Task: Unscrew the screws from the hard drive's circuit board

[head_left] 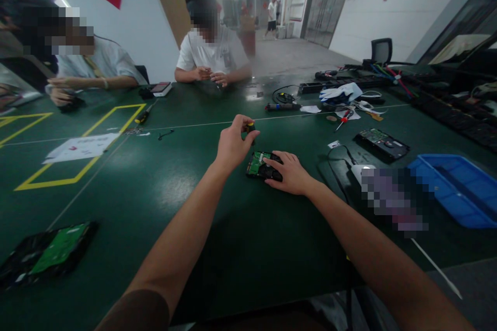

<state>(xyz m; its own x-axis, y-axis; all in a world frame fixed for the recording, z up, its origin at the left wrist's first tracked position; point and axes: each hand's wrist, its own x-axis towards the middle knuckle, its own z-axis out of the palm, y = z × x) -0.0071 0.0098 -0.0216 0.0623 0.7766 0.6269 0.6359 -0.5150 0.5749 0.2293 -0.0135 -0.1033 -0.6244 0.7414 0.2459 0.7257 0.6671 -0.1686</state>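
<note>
Left hand: the left hand point(233, 142) is clenched around the top of a screwdriver point(250, 128) with a yellow and black handle, which it holds upright just above the far left corner of the hard drive.
Right hand: the right hand point(291, 173) lies flat on the drive's right half with its fingers spread, pressing down rather than gripping.
Hard drive: the hard drive point(261, 164) sits board-side up, green circuit board showing. It is about midway between the near and far edges of the dark green worktop point(233, 248).
Toward the right edge: a second drive point(382, 144) lies well apart from the first, with a blue tray point(458, 189) nearer the near edge.
Near left corner: a third drive point(50, 251) with a green board lies alone.
Left side: a printed sheet point(81, 147) lies across a yellow taped outline point(83, 168).
Far edge: two seated people point(212, 54) keep their own hands at the worktop. White gloves point(341, 92) and a red-handled tool point(344, 120) lie to their right.
</note>
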